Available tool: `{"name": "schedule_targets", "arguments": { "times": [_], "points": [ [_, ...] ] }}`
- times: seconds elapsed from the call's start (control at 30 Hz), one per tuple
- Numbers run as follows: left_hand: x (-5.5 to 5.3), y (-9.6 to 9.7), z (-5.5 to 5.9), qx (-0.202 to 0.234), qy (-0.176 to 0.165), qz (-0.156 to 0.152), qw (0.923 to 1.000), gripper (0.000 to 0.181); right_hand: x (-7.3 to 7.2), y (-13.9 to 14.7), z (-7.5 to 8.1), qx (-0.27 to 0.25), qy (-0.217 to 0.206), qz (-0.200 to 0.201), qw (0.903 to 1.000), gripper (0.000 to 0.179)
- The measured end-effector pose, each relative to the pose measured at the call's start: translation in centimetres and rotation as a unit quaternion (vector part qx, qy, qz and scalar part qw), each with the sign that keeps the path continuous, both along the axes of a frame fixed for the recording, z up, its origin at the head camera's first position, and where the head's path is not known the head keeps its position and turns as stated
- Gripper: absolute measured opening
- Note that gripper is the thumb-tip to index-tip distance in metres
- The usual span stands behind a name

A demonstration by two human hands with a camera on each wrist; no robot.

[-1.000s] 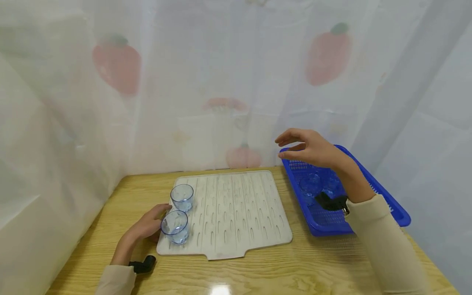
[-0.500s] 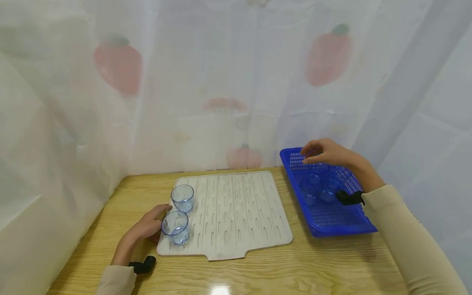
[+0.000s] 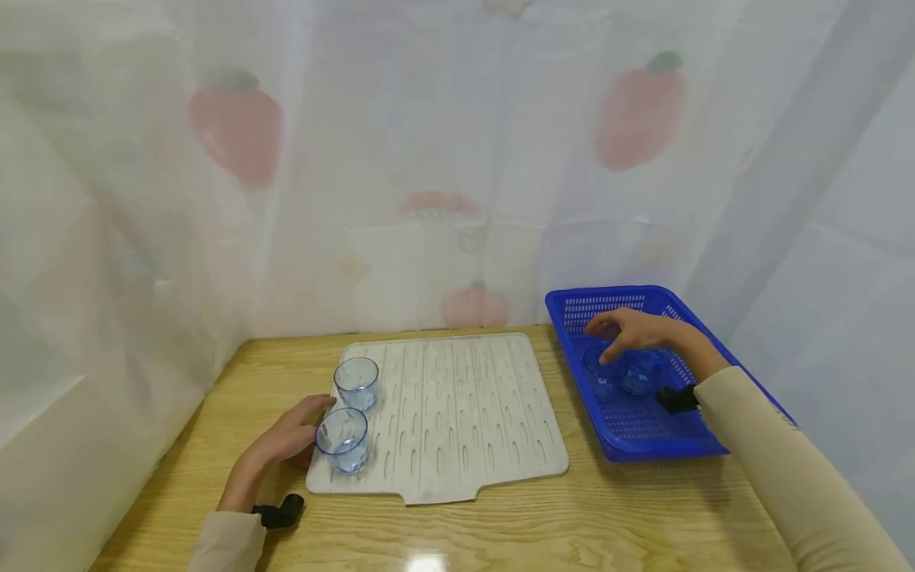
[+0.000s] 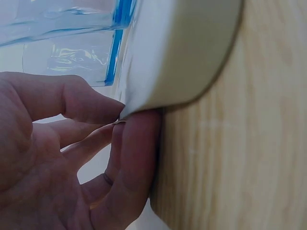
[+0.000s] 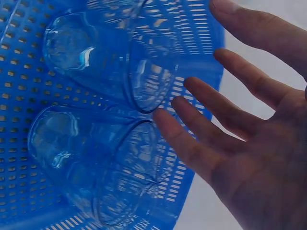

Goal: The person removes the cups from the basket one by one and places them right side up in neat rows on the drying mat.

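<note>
My left hand [image 3: 286,437] pinches the left edge of a pale drying mat [image 3: 457,421] on the table. In the left wrist view, the thumb lies on one face of the mat [image 4: 192,52] and fingers on the other. Two clear bluish glasses, a back one [image 3: 357,385] and a front one [image 3: 345,445], stand on the mat beside that hand. My right hand [image 3: 632,330] hovers over the blue basket [image 3: 608,446], fingers spread and holding nothing. Close by its fingertips in the right wrist view are two tumblers, an upper one [image 5: 91,52] and a lower one [image 5: 72,153].
The wooden table [image 3: 515,524] runs in front of the mat and basket. A white curtain [image 3: 400,119] with strawberry prints hangs behind and at both sides. Slotted basket walls [image 5: 194,24] surround the glasses at the right.
My right hand has moved right, then lowered into the basket's space, its fingers now near the glasses. The left hand stays at the mat's edge.
</note>
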State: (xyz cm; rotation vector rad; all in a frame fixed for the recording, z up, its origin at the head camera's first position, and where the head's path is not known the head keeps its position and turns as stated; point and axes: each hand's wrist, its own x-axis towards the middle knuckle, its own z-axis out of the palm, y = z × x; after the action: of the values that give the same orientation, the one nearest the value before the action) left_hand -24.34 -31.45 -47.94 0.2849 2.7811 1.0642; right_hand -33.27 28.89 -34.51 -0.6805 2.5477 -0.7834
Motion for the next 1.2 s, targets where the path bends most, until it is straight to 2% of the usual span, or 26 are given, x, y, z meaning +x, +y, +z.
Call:
{"name": "schedule_targets", "arguments": {
  "times": [0.3,0.43,0.67,0.93,1.07,1.2],
  "points": [
    [0.0,0.0,-0.2,0.001,0.006,0.002,1.0,0.061,0.0,-0.4,-0.6,0.057,-0.059,0.003,0.9966,0.081],
    [0.0,0.0,-0.2,0.0,0.004,0.005,1.0,0.061,-0.1,-0.5,-0.8,0.079,-0.064,0.007,0.9948,0.082],
    [-0.1,0.0,-0.2,0.004,0.0,0.004,1.0,0.062,-0.3,-0.7,-0.8,0.093,-0.06,0.011,0.9938,0.079],
    [-0.2,0.1,-0.1,0.003,-0.004,0.004,1.0,0.062,-0.1,-0.5,-1.0,0.086,-0.051,0.023,0.9947,0.075],
    [-0.2,0.0,-0.1,-0.003,-0.003,0.004,1.0,0.061,0.4,-0.5,-0.5,0.101,-0.03,0.019,0.9943,0.076],
    [-0.1,0.1,-0.2,-0.007,-0.006,0.005,0.9999,0.06,1.1,-0.7,0.6,0.126,0.008,0.02,0.9918,0.077]
  ]
}}
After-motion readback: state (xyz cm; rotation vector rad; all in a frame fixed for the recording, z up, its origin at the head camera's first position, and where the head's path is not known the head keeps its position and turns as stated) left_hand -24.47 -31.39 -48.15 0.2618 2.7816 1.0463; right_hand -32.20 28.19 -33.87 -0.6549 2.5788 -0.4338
